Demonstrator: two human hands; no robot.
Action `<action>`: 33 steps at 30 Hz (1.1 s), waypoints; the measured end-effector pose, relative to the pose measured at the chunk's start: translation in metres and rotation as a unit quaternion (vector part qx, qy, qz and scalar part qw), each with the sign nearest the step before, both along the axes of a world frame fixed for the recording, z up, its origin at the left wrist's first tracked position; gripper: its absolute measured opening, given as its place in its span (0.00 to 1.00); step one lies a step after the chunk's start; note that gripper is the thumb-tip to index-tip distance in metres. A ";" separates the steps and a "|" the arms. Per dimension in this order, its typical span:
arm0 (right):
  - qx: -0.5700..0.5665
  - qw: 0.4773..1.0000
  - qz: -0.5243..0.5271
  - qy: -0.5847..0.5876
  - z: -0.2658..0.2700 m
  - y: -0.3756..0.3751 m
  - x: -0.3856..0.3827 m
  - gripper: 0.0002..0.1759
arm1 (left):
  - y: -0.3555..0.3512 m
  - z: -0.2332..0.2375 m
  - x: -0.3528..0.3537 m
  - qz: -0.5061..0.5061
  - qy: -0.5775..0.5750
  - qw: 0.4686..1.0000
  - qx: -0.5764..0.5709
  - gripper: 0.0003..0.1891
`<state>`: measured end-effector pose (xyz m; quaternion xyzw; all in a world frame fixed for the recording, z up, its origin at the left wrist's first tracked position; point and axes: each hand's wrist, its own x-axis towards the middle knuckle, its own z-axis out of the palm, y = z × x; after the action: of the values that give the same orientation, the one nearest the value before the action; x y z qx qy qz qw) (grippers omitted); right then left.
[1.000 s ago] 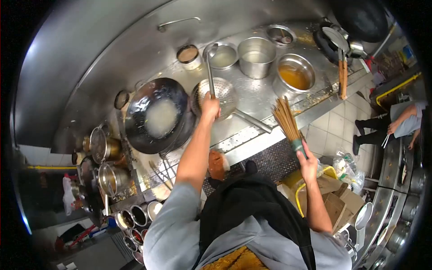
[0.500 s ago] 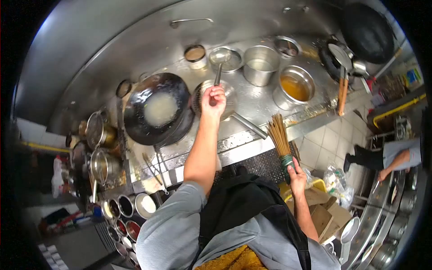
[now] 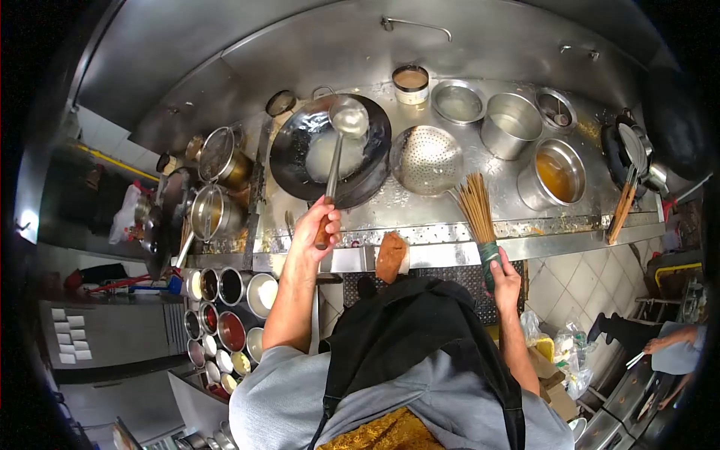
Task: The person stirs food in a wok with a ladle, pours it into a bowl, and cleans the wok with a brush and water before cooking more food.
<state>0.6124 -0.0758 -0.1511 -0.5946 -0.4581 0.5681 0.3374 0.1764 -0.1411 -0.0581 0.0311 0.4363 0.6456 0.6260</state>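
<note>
Two bare hands each hold a tool. The left hand [image 3: 315, 231] is closed around the brown grip of a long-handled, silver metal ladle [image 3: 349, 120], whose round bowl is above a large, black, round-bottomed wok [image 3: 286, 157]. Cloudy, whitish liquid [image 3: 322, 156] lies in the bottom of the wok, and the ladle's shaft crosses over its near rim.

The right hand [image 3: 504, 279] is clamped on the green-wrapped handle of a brush of thin brown sticks [image 3: 477, 208]. Its stick ends fan out upward, over the front part of the silver metal counter [image 3: 360, 222], near a round, silver, perforated strainer [image 3: 429, 159] that sits just to the right of the wok.

Behind the strainer stand a white container with a dark rim and brown contents [image 3: 410, 88] and a shallow, round, silver metal pan [image 3: 458, 103]. Farther right are a deep, silver metal pot of pale liquid [image 3: 511, 131] and a silver metal pot of amber liquid [image 3: 553, 180]. An orange-brown cloth [image 3: 391, 257] hangs at the counter's front edge, between the two hands.
</note>
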 end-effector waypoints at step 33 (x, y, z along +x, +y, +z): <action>0.377 0.889 -0.112 -0.234 0.027 -0.037 -0.053 0.38 | 0.075 -0.050 0.243 -0.357 0.390 0.799 0.286 0.45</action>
<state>0.5596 -0.1132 -0.1242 -0.5856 -0.6339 0.1560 0.4805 0.4198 -0.0661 -0.1080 0.6113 0.3971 0.4046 0.5522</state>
